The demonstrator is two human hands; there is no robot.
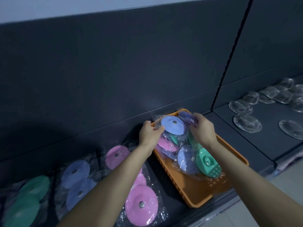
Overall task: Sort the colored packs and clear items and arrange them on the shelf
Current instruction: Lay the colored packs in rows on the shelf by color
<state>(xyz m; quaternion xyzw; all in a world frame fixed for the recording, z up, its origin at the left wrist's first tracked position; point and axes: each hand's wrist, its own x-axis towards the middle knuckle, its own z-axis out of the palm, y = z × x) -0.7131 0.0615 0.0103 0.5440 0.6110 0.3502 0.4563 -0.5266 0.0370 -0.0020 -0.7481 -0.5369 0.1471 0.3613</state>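
An orange basket (203, 195) sits on the dark shelf (255, 141) and holds several wrapped packs: blue, pink and green discs. My left hand (150, 134) pinches the wrapper edge of a light blue pack (173, 126) raised over the basket's far end. My right hand (204, 129) grips a purple pack (186, 117) just beside it. On the shelf to the left lie sorted groups: green packs (27, 197), blue packs (76, 179) and pink packs (141, 205). Clear items (247, 122) lie on the right shelf section.
A dark back panel (114, 71) rises behind the shelf, and a vertical divider (221, 82) separates the left and right sections. A green perforated item (209, 163) lies in the basket's right side. Pale floor (288, 181) shows at lower right.
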